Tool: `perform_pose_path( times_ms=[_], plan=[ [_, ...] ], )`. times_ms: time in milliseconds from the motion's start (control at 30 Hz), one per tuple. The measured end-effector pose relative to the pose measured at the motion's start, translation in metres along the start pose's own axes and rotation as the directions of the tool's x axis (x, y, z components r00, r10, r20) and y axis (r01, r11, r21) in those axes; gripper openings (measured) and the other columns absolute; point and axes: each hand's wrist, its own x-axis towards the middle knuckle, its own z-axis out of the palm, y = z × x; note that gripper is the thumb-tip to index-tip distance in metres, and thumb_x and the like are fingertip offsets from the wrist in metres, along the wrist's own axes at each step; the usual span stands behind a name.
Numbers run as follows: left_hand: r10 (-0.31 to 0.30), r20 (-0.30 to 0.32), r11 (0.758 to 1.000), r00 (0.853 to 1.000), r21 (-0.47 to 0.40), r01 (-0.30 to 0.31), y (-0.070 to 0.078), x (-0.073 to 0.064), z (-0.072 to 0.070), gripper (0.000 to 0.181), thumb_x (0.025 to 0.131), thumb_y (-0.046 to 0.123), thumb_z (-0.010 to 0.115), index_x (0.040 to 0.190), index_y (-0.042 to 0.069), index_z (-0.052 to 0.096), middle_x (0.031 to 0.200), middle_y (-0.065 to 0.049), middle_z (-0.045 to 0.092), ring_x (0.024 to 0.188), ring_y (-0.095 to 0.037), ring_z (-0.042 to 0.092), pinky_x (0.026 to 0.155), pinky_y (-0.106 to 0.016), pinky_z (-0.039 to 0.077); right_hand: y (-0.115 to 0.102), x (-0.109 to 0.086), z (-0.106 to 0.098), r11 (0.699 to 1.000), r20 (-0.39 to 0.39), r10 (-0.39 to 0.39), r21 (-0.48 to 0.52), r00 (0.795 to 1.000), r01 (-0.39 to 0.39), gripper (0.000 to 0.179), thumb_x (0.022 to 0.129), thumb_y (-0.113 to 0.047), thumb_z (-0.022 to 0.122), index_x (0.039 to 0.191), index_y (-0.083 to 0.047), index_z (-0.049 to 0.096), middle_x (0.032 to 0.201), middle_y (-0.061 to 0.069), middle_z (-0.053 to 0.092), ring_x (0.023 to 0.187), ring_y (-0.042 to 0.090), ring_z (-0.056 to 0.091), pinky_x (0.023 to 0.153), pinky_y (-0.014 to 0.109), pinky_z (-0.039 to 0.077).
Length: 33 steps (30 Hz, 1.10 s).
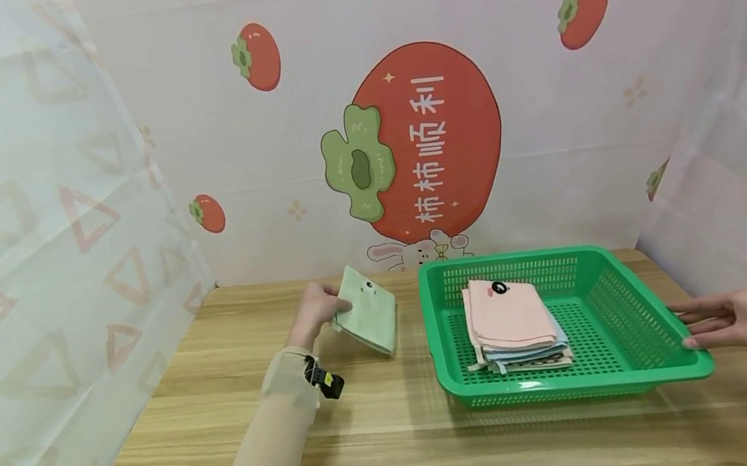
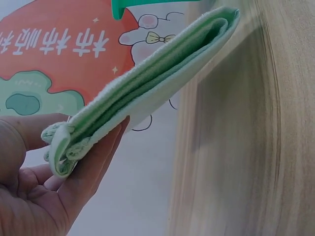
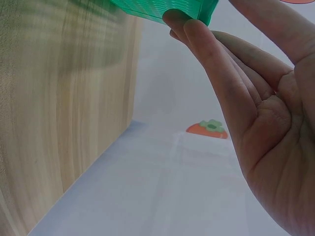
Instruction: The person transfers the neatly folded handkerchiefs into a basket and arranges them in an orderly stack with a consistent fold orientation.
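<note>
My left hand (image 1: 317,310) pinches a folded pale green hand towel (image 1: 369,313) by one edge, thumb on its face. The towel tilts over the table, left of the basket. In the left wrist view its folded layers (image 2: 152,83) and a hanging loop (image 2: 60,150) show beside the palm. My right hand (image 1: 741,325) holds the right rim of a green plastic basket (image 1: 525,391), thumb at the rim and fingers against the outer wall. Inside the basket lies a stack of folded towels, a pink one (image 1: 510,313) on top and blue below.
The wood-grain table (image 1: 391,461) carries the basket. A white printed backdrop (image 1: 215,128) with persimmon pictures stands behind it, with white sheets (image 1: 8,236) along the left and right sides. A shadow falls on the table beneath the basket.
</note>
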Motion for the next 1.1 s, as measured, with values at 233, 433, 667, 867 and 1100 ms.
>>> perform_pose_path(
  times_ms=[233, 433, 667, 867, 1100],
  plan=[
    [0.017, -0.01, 1.0, 1.0, -0.002, -0.017, 0.003, 0.001, -0.002, 0.025, 0.074, 0.003, 0.071, 0.097, -0.005, 0.066, 0.09, -0.014, 0.064, 0.07, -0.016, 0.058, 0.056, -0.023, 0.047, 0.0, 0.0, 0.0, 0.999, 0.01, -0.022, 0.028, 1.0, 0.022, 0.055, 0.09, -0.01, 0.063, 0.127, 0.024, 0.04, 0.109, -0.043, 0.047, 0.087, -0.011, 0.061, 0.065, 0.023, 0.056],
    [0.038, -0.012, 0.999, 0.999, -0.011, -0.038, 0.006, 0.0, -0.003, 0.025, 0.073, 0.003, 0.072, 0.096, -0.005, 0.067, 0.089, -0.013, 0.065, 0.07, -0.016, 0.058, 0.056, -0.023, 0.048, -0.001, 0.0, 0.0, 1.0, 0.006, -0.018, 0.019, 1.0, 0.018, 0.056, 0.09, -0.011, 0.064, 0.127, 0.024, 0.041, 0.109, -0.043, 0.046, 0.086, -0.011, 0.061, 0.065, 0.023, 0.056],
    [0.051, -0.019, 0.998, 0.999, -0.021, -0.051, 0.011, -0.003, -0.004, 0.024, 0.074, 0.003, 0.072, 0.096, -0.005, 0.067, 0.091, -0.015, 0.067, 0.072, -0.017, 0.059, 0.058, -0.023, 0.049, -0.002, 0.0, 0.0, 1.0, 0.007, -0.01, 0.006, 1.0, 0.01, 0.056, 0.09, -0.011, 0.064, 0.127, 0.024, 0.041, 0.109, -0.042, 0.047, 0.086, -0.012, 0.06, 0.065, 0.023, 0.055],
    [0.062, -0.024, 0.998, 0.998, -0.029, -0.062, 0.016, -0.005, -0.004, 0.026, 0.073, 0.003, 0.072, 0.097, -0.006, 0.067, 0.091, -0.016, 0.067, 0.072, -0.017, 0.06, 0.059, -0.024, 0.05, -0.001, 0.0, 0.0, 1.0, 0.008, -0.014, 0.012, 1.0, 0.014, 0.056, 0.09, -0.011, 0.064, 0.127, 0.024, 0.041, 0.109, -0.042, 0.048, 0.086, -0.011, 0.061, 0.065, 0.023, 0.056],
    [0.087, -0.023, 0.996, 0.996, -0.034, -0.087, 0.027, -0.01, -0.005, 0.026, 0.072, 0.004, 0.071, 0.096, -0.006, 0.067, 0.089, -0.015, 0.067, 0.07, -0.017, 0.06, 0.057, -0.025, 0.05, -0.002, 0.0, 0.0, 0.999, 0.006, -0.023, 0.023, 1.0, 0.023, 0.055, 0.09, -0.01, 0.063, 0.126, 0.025, 0.041, 0.108, -0.044, 0.046, 0.087, -0.011, 0.061, 0.065, 0.025, 0.056]
  ],
)
